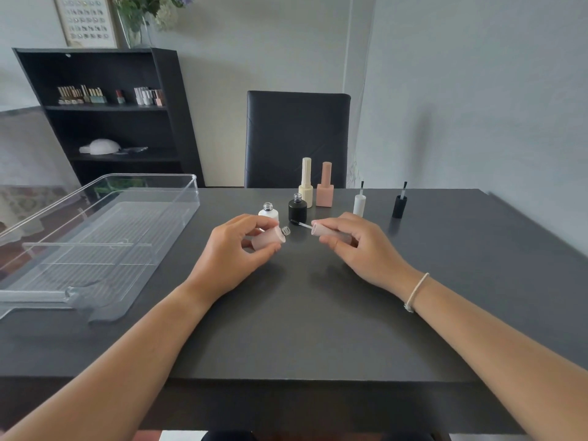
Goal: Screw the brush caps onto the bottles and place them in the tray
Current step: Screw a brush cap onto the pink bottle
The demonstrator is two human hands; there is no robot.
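Note:
My left hand [237, 246] holds a pale pink bottle [269, 239] tilted on its side, its threaded neck pointing right. My right hand [350, 241] grips a pale pink brush cap [327, 231], its brush tip pointing left, a short gap from the bottle's neck. Behind them stand an open white bottle [269, 212] and an open black bottle [297, 207]. A cream capped bottle [306, 183] and a pink capped bottle [325, 185] stand further back. A white brush cap [359, 203] and a black brush cap [399, 205] stand brush-up at the right. The clear tray [105, 237] lies at the left.
The dark table [302, 329] carries everything. A black chair [296, 138] stands behind its far edge. A black shelf [108, 116] with small bottles is against the wall at the back left. The tray overhangs the table's left side.

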